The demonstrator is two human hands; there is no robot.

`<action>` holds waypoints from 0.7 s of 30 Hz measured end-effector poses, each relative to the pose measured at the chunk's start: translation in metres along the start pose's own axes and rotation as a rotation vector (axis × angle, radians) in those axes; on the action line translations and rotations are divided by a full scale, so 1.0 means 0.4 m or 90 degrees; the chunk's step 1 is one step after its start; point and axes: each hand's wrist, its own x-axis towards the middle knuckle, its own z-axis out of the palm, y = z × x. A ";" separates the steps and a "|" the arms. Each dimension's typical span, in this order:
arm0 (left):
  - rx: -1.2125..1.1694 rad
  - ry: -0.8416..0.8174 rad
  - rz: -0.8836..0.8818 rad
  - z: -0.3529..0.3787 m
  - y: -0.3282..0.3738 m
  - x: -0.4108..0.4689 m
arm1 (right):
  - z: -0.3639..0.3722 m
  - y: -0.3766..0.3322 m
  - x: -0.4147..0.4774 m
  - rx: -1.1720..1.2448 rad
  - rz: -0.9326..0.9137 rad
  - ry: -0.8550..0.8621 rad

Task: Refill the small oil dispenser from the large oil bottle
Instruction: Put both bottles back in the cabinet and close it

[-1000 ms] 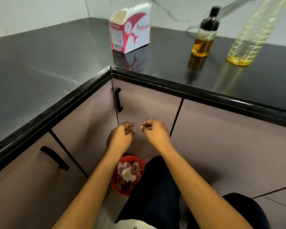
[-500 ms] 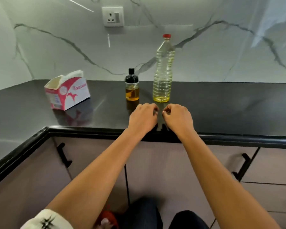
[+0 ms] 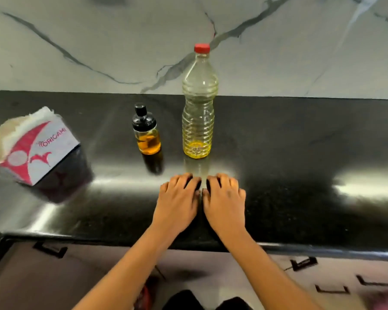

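Both hands, loosely curled half a second ago, now lie flat and empty on the counter (image 3: 300, 175), left hand (image 3: 177, 200) touching right hand (image 3: 224, 201); capped bottle (image 3: 199, 113) and dispenser (image 3: 145, 130) untouched, refill not begun.

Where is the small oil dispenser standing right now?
In the head view, the small oil dispenser stands upright on the black countertop, just left of the large oil bottle and right of the tissue box, beyond both hands.

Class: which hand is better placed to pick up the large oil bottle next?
Probably the right hand: the large oil bottle stands almost straight beyond it, while the left hand lies nearer the small oil dispenser. Both hands are empty.
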 end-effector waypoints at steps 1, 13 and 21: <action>0.002 -0.015 -0.010 -0.011 0.005 -0.001 | -0.014 -0.004 0.000 0.002 0.010 -0.033; -0.207 0.096 0.056 -0.263 0.052 0.100 | -0.332 -0.016 0.179 0.088 -0.041 -0.117; -0.071 0.481 0.257 -0.828 0.176 0.590 | -0.795 -0.041 0.592 0.180 -0.137 0.361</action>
